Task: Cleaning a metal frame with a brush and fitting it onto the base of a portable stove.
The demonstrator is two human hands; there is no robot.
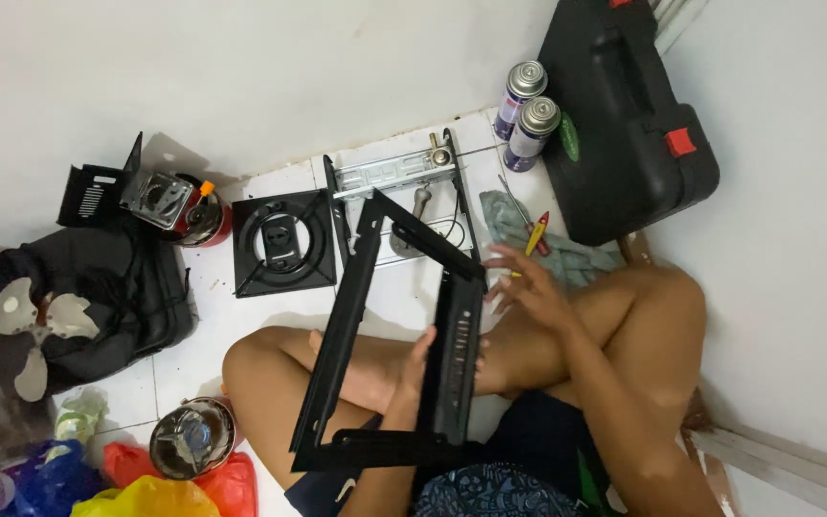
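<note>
I sit cross-legged on a white tiled floor. My left hand (pixel 417 369) grips the inner edge of a black rectangular metal frame (pixel 342 330), the open casing of a portable gas stove, held tilted over my lap. My right hand (pixel 521 285) hovers with fingers spread just right of the frame's far corner, holding nothing. On the floor beyond lie the black burner plate (pixel 283 242) and the stove's metal inner chassis (pixel 406 174) with its valve.
Two purple gas canisters (pixel 526 115) stand by a black tool case (pixel 624 115). A red and yellow screwdriver (pixel 536 234) lies on a grey cloth (pixel 519 230). At left are another small stove (pixel 160 199), a black bag (pixel 98 287), a round burner (pixel 190 437) and coloured plastic bags (pixel 145 488).
</note>
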